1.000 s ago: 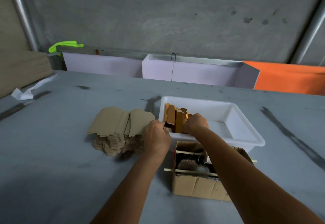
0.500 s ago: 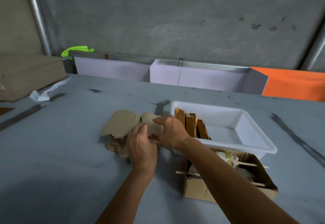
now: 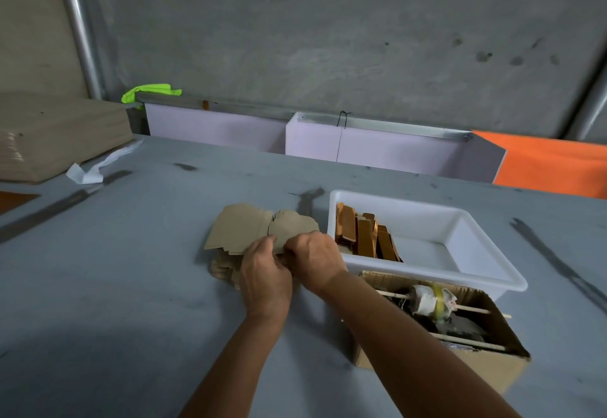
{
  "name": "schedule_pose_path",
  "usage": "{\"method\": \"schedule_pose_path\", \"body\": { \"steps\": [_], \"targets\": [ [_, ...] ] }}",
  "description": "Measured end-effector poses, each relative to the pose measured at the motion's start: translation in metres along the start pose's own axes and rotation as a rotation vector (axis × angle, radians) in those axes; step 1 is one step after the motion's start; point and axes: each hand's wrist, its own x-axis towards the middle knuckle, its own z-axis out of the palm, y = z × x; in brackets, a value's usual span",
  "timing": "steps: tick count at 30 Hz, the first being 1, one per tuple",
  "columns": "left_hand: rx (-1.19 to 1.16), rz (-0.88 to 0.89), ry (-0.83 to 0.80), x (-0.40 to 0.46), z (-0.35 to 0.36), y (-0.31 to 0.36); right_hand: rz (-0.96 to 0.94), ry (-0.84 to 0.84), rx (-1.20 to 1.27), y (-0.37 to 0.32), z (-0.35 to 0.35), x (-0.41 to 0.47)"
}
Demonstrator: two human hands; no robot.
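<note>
A stack of flat brown cardboard cutouts [image 3: 243,230] lies on the grey table [image 3: 115,270], left of a white plastic tray [image 3: 486,273]. Both my hands meet at the near right edge of the stack. My left hand [image 3: 266,270] pinches the top cutout's near edge with curled fingers. Beside it, my right hand [image 3: 315,260] grips the same cutout, fingers curled over it. Inside the tray, several orange-brown folded pieces [image 3: 361,237] stand on edge at its left end.
An open cardboard box [image 3: 492,371] with sticks and a wrapped roll sits in front of the tray, under my right forearm. A brown board stack [image 3: 49,135] and a crumpled white strip [image 3: 88,171] lie at the far left. White and orange panels [image 3: 377,148] line the far edge.
Both hands left the orange pieces in the tray and moved left to the cardboard stack, where they now hold the top cutout. The camera view shifted slightly left.
</note>
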Motion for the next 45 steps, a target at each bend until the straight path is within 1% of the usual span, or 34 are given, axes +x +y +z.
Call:
{"method": "schedule_pose_path", "body": {
  "steps": [2, 3, 7, 12, 15, 17, 19, 21, 24, 27, 28, 31, 34, 37, 40, 42, 45],
  "targets": [
    [-0.011, 0.001, 0.012, 0.000, 0.000, 0.001, 0.013, 0.006, 0.054, 0.001, 0.000, 0.001],
    [-0.016, 0.009, 0.019, 0.000, -0.001, 0.001, 0.039, 0.041, 0.095, 0.003, -0.001, 0.000],
    [-0.052, 0.013, 0.030, -0.003, -0.003, 0.004, 0.240, 0.251, 0.342, 0.010, -0.002, -0.001],
    [-0.094, 0.022, 0.053, -0.005, -0.007, 0.011, 0.374, 0.493, 0.567, 0.016, -0.024, -0.004],
    [-0.131, 0.028, 0.035, -0.003, -0.011, 0.018, 0.490, 0.563, 0.774, 0.027, -0.050, -0.008],
    [-0.208, 0.019, 0.029, -0.004, -0.015, 0.027, 0.544, 0.550, 0.917, 0.034, -0.067, -0.018],
    [-0.358, -0.045, 0.002, -0.006, -0.021, 0.040, 0.597, 0.511, 1.097, 0.039, -0.082, -0.035],
    [-0.505, -0.142, -0.046, -0.009, -0.028, 0.054, 0.636, 0.432, 1.245, 0.044, -0.092, -0.060],
    [-0.741, -0.277, -0.173, -0.018, -0.033, 0.065, 0.614, 0.295, 1.409, 0.050, -0.098, -0.105],
    [-0.779, -0.390, -0.310, -0.034, -0.032, 0.064, 0.683, 0.161, 1.393, 0.058, -0.092, -0.145],
    [-0.768, -0.417, -0.343, -0.041, -0.031, 0.062, 0.713, 0.147, 1.384, 0.061, -0.089, -0.157],
    [-0.735, -0.458, -0.447, -0.063, -0.026, 0.054, 0.740, 0.172, 1.402, 0.070, -0.085, -0.188],
    [-0.696, -0.452, -0.525, -0.085, -0.022, 0.047, 0.724, 0.184, 1.367, 0.078, -0.077, -0.214],
    [-0.645, -0.366, -0.555, -0.100, -0.020, 0.046, 0.685, 0.228, 1.287, 0.083, -0.068, -0.231],
    [-0.574, -0.156, -0.595, -0.110, -0.022, 0.047, 0.580, 0.304, 1.173, 0.086, -0.061, -0.243],
    [-0.469, 0.070, -0.588, -0.116, -0.024, 0.045, 0.484, 0.362, 1.016, 0.087, -0.056, -0.251],
    [-0.263, 0.526, -0.487, -0.122, -0.028, 0.036, 0.300, 0.504, 0.560, 0.087, -0.047, -0.265]
  ]
}}
